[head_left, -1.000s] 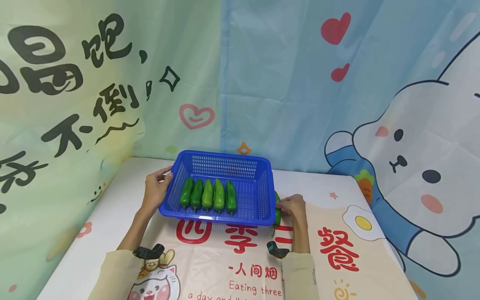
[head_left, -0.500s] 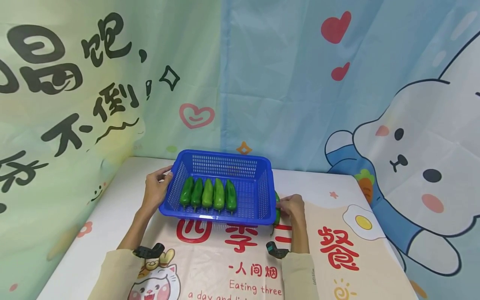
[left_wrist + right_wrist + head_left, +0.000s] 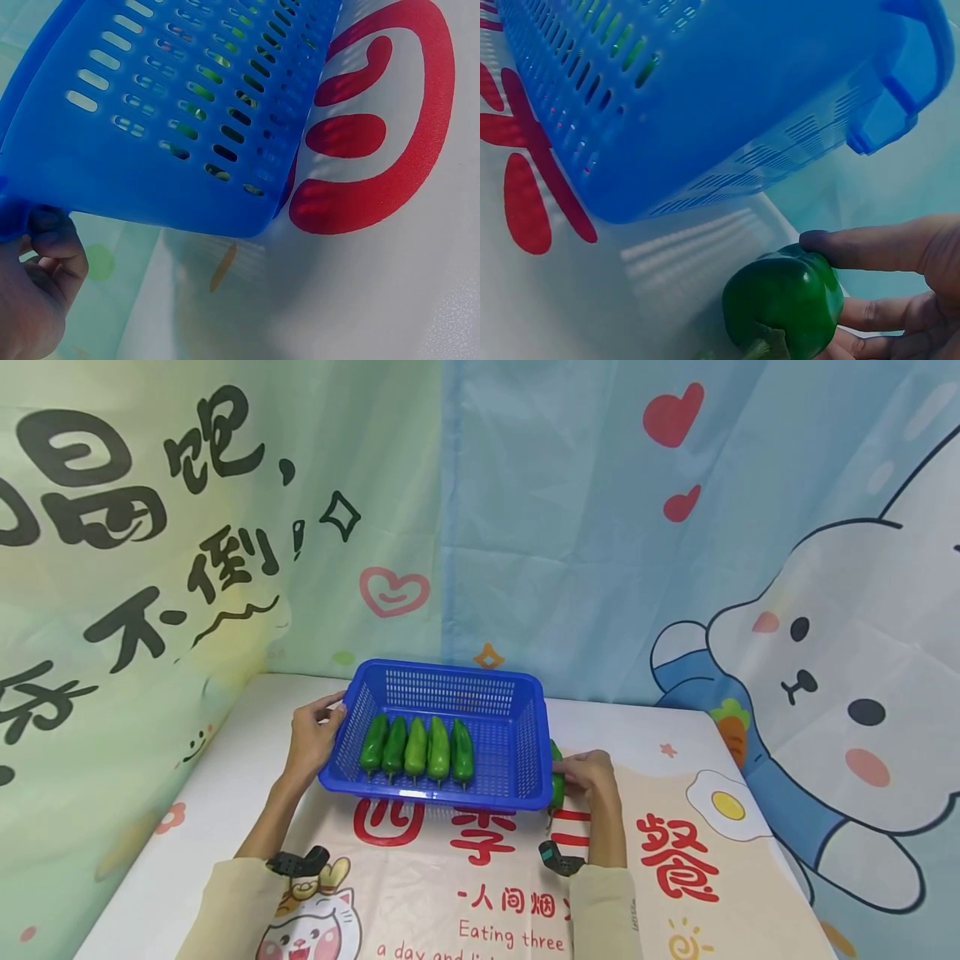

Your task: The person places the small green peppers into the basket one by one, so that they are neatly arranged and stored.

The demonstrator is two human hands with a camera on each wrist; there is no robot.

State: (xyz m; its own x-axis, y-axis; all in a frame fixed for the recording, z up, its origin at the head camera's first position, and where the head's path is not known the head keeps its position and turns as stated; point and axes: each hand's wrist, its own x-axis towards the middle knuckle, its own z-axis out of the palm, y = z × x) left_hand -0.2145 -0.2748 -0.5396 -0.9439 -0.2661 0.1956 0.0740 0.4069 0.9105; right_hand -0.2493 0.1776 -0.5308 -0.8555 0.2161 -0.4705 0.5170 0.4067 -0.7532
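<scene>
A blue plastic basket [image 3: 498, 752] stands on the table, with several green peppers [image 3: 416, 747] lined up side by side in its left and middle part. At its left end my left hand [image 3: 313, 739] grips the rim; in the left wrist view, curled fingers [image 3: 56, 251] hold the basket's end handle. Just outside the right end, my right hand [image 3: 592, 777] holds another green pepper [image 3: 557, 792], partly hidden behind the basket wall. The right wrist view shows this pepper [image 3: 776, 300] between thumb and fingers, close above the table and apart from the basket.
The table [image 3: 251, 718] has a printed cover with red characters and cartoon drawings. Fabric backdrops [image 3: 525, 527] hang close behind and to the left. A dark camera mount sits on each wrist, the right one [image 3: 558, 858] near the basket's front right corner.
My right hand and the pepper in it have shifted slightly to the right. The left hand, the basket and the peppers inside have stayed in place.
</scene>
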